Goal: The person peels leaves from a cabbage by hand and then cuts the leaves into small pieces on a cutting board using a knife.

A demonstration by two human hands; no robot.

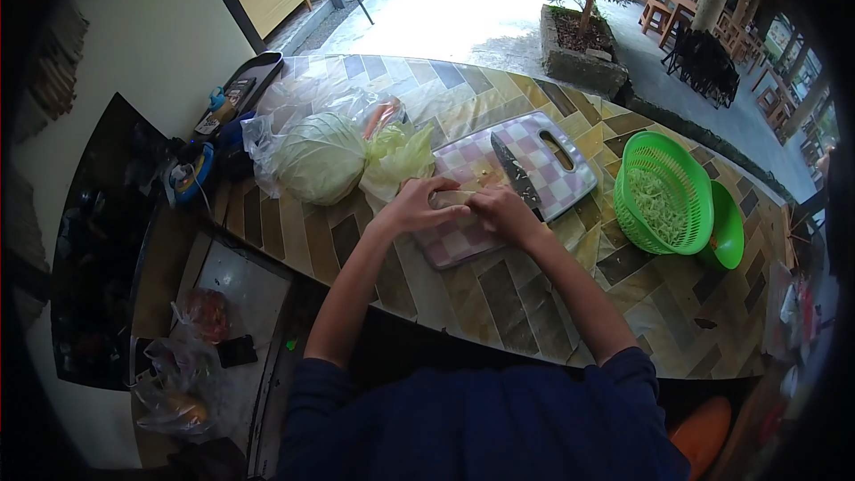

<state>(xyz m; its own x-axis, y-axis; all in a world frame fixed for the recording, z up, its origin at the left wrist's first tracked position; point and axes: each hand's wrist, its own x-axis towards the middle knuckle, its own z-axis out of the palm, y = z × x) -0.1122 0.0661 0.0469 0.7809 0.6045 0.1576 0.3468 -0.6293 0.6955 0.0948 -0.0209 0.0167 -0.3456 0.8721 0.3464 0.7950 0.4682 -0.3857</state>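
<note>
Both my hands meet over the near left part of a pink-and-white checked cutting board (454, 156). My left hand (419, 207) and my right hand (506, 214) pinch a small pale piece (452, 199) between them; what it is cannot be made out. A dark-bladed knife (517, 174) lies on the board, just beyond my right hand, with small bits on its blade. Left of the board sit a whole cabbage (322, 158) and loose pale green leaves (392, 158). On the right, a green basket (697, 187) holds shredded cabbage (657, 205).
A green bowl (728, 227) is partly behind the basket. Clear plastic bags (285, 93) lie behind the cabbage, with an orange-red item (381, 116) beside them. A black tray (258, 76) is at the table's far left. Bagged items (183, 392) rest on a lower shelf.
</note>
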